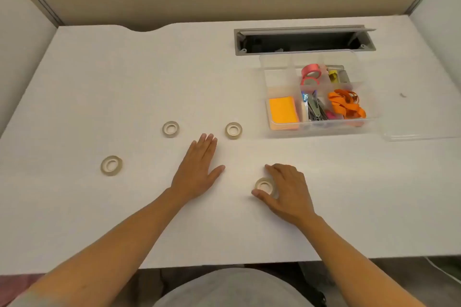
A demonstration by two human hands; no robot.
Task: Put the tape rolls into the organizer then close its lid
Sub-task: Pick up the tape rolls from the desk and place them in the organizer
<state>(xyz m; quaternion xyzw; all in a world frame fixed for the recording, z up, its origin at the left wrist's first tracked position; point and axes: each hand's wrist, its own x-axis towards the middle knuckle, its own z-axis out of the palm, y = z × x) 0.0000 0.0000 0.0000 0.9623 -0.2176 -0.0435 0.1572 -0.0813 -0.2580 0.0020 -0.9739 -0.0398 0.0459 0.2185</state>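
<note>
Several clear tape rolls lie on the white desk. One roll [111, 165] is at the left, another [171, 129] sits further back, and a third [233, 130] lies near the organizer. My right hand [287, 190] curls over a fourth roll [264, 184], thumb and fingers touching its sides while it rests on the desk. My left hand [199, 166] lies flat, palm down, fingers together, holding nothing. The clear plastic organizer [274, 82] stands at the right with its lid off. Its transparent lid [421, 133] lies beside it to the right.
The organizer holds pink tape rolls [310, 73], orange sticky notes [283, 110], clips and orange bands [345, 104]; its back-left compartment looks empty. An open cable slot [304, 41] is cut into the desk behind it. Partition walls enclose the desk on three sides.
</note>
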